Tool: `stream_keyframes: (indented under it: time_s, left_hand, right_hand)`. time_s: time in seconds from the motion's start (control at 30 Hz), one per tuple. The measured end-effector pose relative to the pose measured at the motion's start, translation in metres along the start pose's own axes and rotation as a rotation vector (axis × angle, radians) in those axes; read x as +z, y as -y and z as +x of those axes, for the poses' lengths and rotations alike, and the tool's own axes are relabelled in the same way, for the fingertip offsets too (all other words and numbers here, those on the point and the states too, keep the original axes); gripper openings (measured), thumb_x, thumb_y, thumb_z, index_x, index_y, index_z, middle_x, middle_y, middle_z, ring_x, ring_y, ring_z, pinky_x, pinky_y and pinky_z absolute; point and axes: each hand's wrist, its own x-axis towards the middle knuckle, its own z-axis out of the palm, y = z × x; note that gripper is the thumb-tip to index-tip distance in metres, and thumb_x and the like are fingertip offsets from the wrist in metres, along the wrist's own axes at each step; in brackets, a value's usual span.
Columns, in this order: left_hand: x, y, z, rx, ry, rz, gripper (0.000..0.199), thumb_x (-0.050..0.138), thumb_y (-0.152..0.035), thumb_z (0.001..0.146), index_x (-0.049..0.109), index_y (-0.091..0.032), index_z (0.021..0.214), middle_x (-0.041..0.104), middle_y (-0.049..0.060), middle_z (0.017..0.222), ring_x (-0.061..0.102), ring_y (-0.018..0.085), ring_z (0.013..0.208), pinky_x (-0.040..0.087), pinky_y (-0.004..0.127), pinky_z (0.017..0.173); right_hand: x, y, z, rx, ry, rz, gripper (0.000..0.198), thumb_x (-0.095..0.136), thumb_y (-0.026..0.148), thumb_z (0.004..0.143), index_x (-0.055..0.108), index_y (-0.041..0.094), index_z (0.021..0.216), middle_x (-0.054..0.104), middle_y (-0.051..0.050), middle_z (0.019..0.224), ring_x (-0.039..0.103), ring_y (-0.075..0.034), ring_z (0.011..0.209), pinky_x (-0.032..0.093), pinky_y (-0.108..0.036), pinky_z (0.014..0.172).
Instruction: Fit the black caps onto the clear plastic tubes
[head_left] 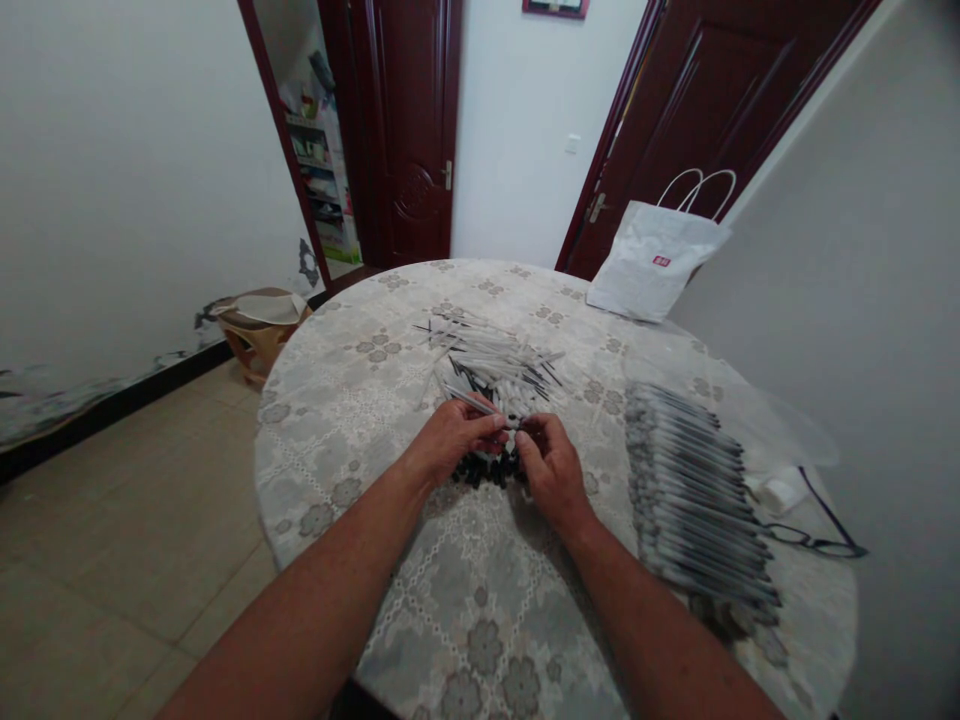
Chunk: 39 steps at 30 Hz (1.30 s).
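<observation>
The person's left hand (461, 437) and right hand (556, 472) are bare, as are the left forearm (322, 590) and right forearm (649, 590), uncovered as far as the view reaches. Each forearm is broad near the lower edge and tapers smoothly to a narrower wrist (420, 468). The fingers (553, 430) are bare too, their nails too small to make out clearly.

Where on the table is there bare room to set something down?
Bare tablecloth shows left of the loose sticks, and at the near side between the forearms. It is crowded around the left hand and right hand, with black pieces just below them, and on the right, where the lined-up sticks and glasses lie.
</observation>
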Motion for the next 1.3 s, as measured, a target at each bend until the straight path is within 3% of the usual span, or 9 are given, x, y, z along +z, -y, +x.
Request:
stream_keyframes:
  time_s: [0.07,0.2,0.43,0.5,0.67,0.83,1.03,1.2,1.3]
  left_hand:
    - [-0.001,0.001,0.0,-0.004,0.003,-0.003,0.035,0.087,-0.035,0.071,0.063,-0.015,0.086,0.07,0.004,0.078,0.07,0.017,0.07,0.058,0.03,0.068]
    - [0.0,0.003,0.001,-0.015,0.016,0.007,0.035,0.087,-0.033,0.071,0.062,-0.015,0.088,0.069,0.003,0.077,0.069,0.016,0.069,0.059,0.031,0.067]
    - [0.001,0.001,-0.001,0.007,0.006,0.037,0.034,0.085,-0.036,0.072,0.063,-0.015,0.086,0.069,0.004,0.077,0.069,0.017,0.07,0.058,0.03,0.067]
    - [0.0,0.002,0.0,0.013,0.018,0.043,0.033,0.084,-0.035,0.073,0.063,-0.015,0.087,0.069,0.004,0.078,0.069,0.017,0.071,0.058,0.03,0.068]
    - [-0.001,0.004,0.001,0.009,0.025,0.067,0.034,0.085,-0.035,0.073,0.064,-0.014,0.087,0.069,0.004,0.076,0.07,0.017,0.071,0.058,0.028,0.065]
    - [0.0,0.001,0.0,0.011,-0.01,0.055,0.036,0.086,-0.035,0.069,0.064,-0.013,0.087,0.069,0.004,0.076,0.069,0.017,0.069,0.058,0.029,0.065]
    - [0.0,-0.001,-0.001,0.006,0.016,0.098,0.033,0.083,-0.036,0.073,0.065,-0.013,0.088,0.069,0.004,0.077,0.07,0.017,0.072,0.058,0.029,0.067]
    - [-0.002,-0.003,-0.001,0.044,0.067,0.25,0.031,0.078,-0.039,0.079,0.066,-0.013,0.089,0.068,0.003,0.072,0.065,0.014,0.064,0.055,0.027,0.064]
    - [-0.007,-0.01,-0.002,0.085,0.061,0.407,0.03,0.068,-0.042,0.087,0.068,-0.013,0.089,0.07,0.005,0.075,0.064,0.013,0.061,0.053,0.026,0.062]
  right_hand:
    - [0.0,0.001,0.0,-0.037,0.026,-0.09,0.019,0.056,0.043,0.096,0.061,0.024,0.093,0.061,0.002,0.073,0.054,-0.016,0.065,0.04,-0.027,0.062]
    - [0.0,-0.003,0.001,-0.032,0.064,-0.146,0.04,0.042,0.045,0.103,0.055,0.023,0.072,0.056,0.002,0.064,0.05,-0.016,0.06,0.037,-0.028,0.059]
    - [-0.002,-0.002,0.0,-0.052,0.017,-0.15,0.021,0.058,0.042,0.094,0.06,0.024,0.105,0.064,0.001,0.079,0.057,-0.017,0.068,0.042,-0.028,0.063]
    - [-0.003,-0.001,0.0,-0.064,0.041,-0.185,0.019,0.053,0.041,0.097,0.06,0.023,0.097,0.062,0.001,0.076,0.056,-0.016,0.068,0.041,-0.027,0.064]
    - [-0.001,-0.004,0.0,-0.039,0.081,-0.18,0.04,0.04,0.045,0.103,0.051,0.023,0.072,0.053,0.003,0.063,0.049,-0.014,0.059,0.037,-0.027,0.059]
    - [-0.002,-0.004,0.0,-0.046,0.055,-0.155,0.025,0.048,0.044,0.099,0.059,0.022,0.095,0.059,0.003,0.071,0.054,-0.015,0.065,0.04,-0.026,0.062]
    - [-0.004,0.002,-0.001,-0.064,0.104,-0.203,0.03,0.044,0.041,0.101,0.057,0.022,0.082,0.056,0.003,0.066,0.053,-0.015,0.062,0.04,-0.026,0.062]
    - [-0.003,0.005,-0.001,-0.153,0.078,-0.271,0.024,0.055,0.038,0.096,0.063,0.02,0.11,0.069,-0.002,0.09,0.061,-0.017,0.075,0.046,-0.028,0.073]
    - [-0.004,0.006,0.0,-0.218,0.042,-0.333,0.024,0.053,0.036,0.097,0.067,0.019,0.108,0.071,-0.005,0.094,0.063,-0.019,0.084,0.047,-0.03,0.08]
